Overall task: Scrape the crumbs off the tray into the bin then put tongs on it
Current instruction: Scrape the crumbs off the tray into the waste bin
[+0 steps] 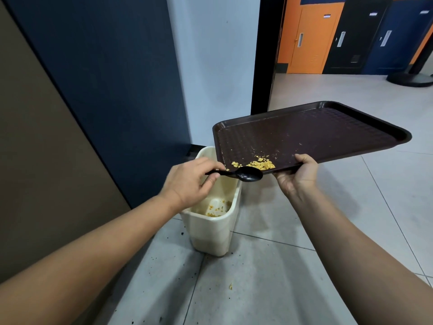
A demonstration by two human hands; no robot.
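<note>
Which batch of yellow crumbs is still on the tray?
The pile at the tray's lower edge beside the black spoon; others lie in the bin and on the floor.

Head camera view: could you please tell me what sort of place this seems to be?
Probably a canteen or staff area in a public building: a brown serving tray, numbered locker-like doors in orange, black and blue, and a tiled floor beside a cream bin.

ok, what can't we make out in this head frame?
- Tongs: none appear in the head view.
- Right hand fingers: under the dark brown plastic tray, which hides them.
- Cream plastic bin interior: the left hand and the black plastic spoon cover part of it.
- Fine yellow crumbs on the tray: too small to count.
</note>
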